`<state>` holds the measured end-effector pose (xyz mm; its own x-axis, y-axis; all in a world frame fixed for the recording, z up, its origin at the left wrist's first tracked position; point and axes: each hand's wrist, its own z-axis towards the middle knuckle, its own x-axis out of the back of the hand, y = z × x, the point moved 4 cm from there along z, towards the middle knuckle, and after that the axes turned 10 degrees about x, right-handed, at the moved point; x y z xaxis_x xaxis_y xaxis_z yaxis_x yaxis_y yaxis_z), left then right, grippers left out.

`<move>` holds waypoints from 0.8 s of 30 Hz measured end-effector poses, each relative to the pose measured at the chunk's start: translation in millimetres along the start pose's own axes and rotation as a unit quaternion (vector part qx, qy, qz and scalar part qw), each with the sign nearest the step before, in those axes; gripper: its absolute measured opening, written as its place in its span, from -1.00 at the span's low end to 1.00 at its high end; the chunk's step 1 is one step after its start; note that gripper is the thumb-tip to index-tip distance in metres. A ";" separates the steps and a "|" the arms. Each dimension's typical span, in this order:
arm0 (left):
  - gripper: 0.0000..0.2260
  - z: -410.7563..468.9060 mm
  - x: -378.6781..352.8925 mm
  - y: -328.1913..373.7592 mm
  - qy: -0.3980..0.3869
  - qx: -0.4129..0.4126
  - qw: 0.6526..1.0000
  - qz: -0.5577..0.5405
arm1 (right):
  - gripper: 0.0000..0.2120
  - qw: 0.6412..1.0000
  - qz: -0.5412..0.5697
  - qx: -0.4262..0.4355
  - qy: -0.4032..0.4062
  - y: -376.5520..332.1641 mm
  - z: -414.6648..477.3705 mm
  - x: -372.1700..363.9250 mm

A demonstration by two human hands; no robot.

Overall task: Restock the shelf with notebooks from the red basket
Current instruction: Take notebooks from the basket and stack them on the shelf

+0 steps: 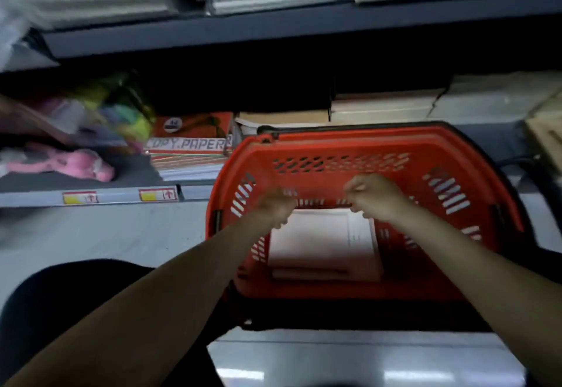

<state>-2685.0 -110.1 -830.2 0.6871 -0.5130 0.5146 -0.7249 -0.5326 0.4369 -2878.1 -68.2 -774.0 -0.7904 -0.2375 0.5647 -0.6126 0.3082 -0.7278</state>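
From the head camera I see the red basket sitting on the floor right against the lower shelf. A stack of white notebooks lies flat on the basket's bottom.

Both arms reach out over the basket. The left hand hangs over the stack's far left corner and the right hand over its far right edge. The fingers of both are curled, but the picture is blurred and I cannot tell whether they grip the notebooks or nothing at all.

On the shelf to the left lie a pack of copy paper and a pink toy. More stacked books sit behind the basket.
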 end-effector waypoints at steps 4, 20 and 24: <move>-0.87 21.9 -28.3 -61.0 -0.065 0.144 0.987 0.025 | -0.84 0.988 0.041 -0.120 -0.090 84.3 -11.1 -33.4; -0.53 58.4 -82.8 -66.2 -0.067 0.257 0.964 0.014 | -0.51 0.946 0.066 -0.200 -0.248 149.2 -5.4 -74.3; -0.53 59.8 -91.4 -72.3 -0.079 0.274 0.957 -0.050 | -0.44 0.945 0.041 -0.195 -0.261 166.5 -4.3 -80.1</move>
<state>-2692.4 -64.9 -953.0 0.7815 -0.5140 0.3536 -0.5504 -0.8349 0.0030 -2916.7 6.1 -938.7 -0.7905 -0.5885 0.1698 -0.5825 0.6365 -0.5055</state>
